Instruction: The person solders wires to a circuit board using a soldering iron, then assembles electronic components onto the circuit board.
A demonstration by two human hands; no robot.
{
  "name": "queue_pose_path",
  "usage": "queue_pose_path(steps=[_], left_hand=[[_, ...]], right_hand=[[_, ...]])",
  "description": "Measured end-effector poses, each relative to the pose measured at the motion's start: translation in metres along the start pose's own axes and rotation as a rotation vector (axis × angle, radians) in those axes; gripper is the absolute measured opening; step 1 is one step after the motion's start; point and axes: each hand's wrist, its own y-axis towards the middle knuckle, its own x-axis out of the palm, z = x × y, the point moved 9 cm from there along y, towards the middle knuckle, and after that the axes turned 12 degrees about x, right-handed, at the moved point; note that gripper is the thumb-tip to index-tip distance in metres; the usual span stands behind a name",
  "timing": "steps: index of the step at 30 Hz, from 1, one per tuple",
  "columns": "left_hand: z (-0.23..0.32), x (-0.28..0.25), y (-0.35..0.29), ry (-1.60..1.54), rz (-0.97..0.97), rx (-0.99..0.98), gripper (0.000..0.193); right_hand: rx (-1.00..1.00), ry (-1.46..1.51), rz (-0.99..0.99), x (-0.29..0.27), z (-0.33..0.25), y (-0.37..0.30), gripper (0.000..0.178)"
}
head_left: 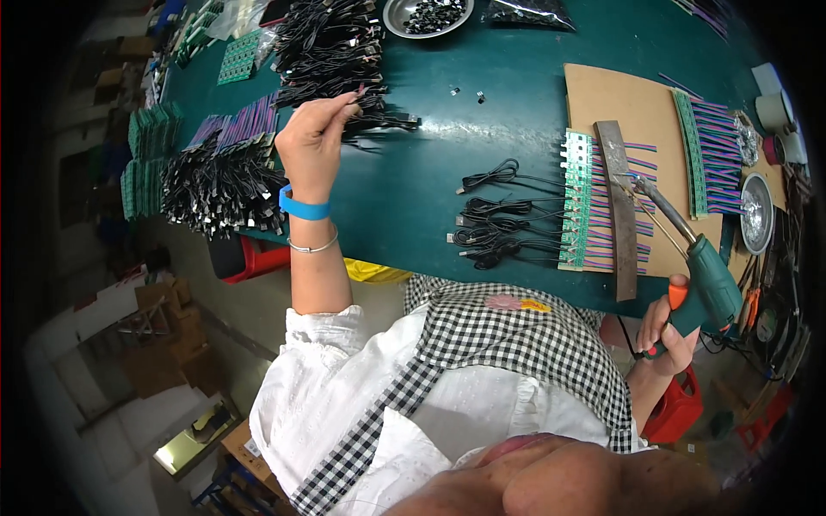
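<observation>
My left hand [313, 138], wearing a blue wristband, is closed in a pinch at the edge of a large pile of black USB cables [331, 47]. Thin reddish wire ends show at its fingertips. My right hand [664, 337] grips a green soldering gun [714, 279] with an orange trigger. The gun's tip lies over a flat metal bar [616, 215], which rests across a green circuit board strip [575, 198]. Several coiled black USB cables [503, 211] run from the strip's left edge, and purple multicoloured wires [644, 228] stick out on its right.
A brown board [594, 90] lies under a second circuit strip [690, 155] with wires. Metal dishes [428, 33] stand at the back and right [756, 215]. More bundled cables [228, 185] and stacked circuit boards [142, 163] sit left. Two small loose parts [481, 97] lie mid-table.
</observation>
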Motion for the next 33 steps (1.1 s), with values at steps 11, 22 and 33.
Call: queue_pose_path(steps=[11,22,33], left_hand=[[0.055,0.044,0.029,-0.275,-0.063,-0.109,0.014],[0.125,0.115,0.026,-0.883,-0.364,-0.46,0.006],[0.185,0.141,0.009,-1.0,-0.631,-0.39,0.004]], right_hand=[[0.004,0.036,0.047,-0.002,-0.002,-0.002,0.062],[0.033,0.057,0.072,-0.001,-0.004,0.006,0.064],[0.002,-0.238,0.16,0.035,-0.008,0.03,0.06]])
